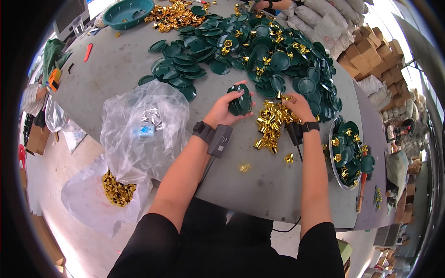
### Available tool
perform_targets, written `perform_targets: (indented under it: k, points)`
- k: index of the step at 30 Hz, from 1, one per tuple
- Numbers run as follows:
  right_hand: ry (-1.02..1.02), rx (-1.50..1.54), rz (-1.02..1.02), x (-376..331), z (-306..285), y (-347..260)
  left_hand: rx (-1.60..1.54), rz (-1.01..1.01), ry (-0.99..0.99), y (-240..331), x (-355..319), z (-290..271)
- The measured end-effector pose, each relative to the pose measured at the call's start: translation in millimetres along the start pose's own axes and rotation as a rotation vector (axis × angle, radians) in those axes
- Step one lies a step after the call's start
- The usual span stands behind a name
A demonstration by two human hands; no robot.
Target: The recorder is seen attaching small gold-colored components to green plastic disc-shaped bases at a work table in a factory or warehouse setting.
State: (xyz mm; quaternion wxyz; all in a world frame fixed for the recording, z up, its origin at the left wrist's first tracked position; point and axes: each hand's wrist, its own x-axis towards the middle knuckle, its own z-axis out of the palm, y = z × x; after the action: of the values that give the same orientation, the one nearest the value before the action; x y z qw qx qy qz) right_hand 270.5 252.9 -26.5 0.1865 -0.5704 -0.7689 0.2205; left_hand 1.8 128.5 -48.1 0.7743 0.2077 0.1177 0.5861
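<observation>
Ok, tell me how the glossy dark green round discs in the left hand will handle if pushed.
The glossy dark green round discs in the left hand will probably slide over one another, since their faces look smooth. They seem stiff, keeping their round outline in the fingers. Each is likely light for its size, as they look thin.

The grey tabletop [111, 55] bears small dark spots. Dark green round plastic discs [280, 60] occupy the far edge; gold petal-edged metallic pieces [272, 118] lie nearer the front edge. Far left corner: plain teal round plastic basin [121, 15]. Left edge: plain red slim tool [88, 52].
</observation>
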Motion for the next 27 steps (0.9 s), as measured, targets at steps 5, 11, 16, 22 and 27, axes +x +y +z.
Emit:
perform_targets:
  k: [5,11,16,22,27]
  points:
    - [0.035,-0.201,0.023,15.0,1.0,5.1,-0.045,0.022,-0.020,1.9,2.3,-0.8]
    - [0.202,0.004,-0.043,6.0,-8.1,-8.8,-0.080,0.019,-0.048,3.5,2.2,-0.2]
    - [0.112,0.549,-0.097,-43.1,10.4,-83.8,-0.041,0.024,-0.085,3.5,0.2,-2.4]
    - [0.079,0.771,-0.208,-73.8,41.5,-132.4,0.044,0.010,-0.107,0.8,-1.0,6.1]
    - [0.067,0.782,-0.205,-79.1,38.5,-128.8,0.148,0.078,-0.183,-0.9,-1.3,7.1]
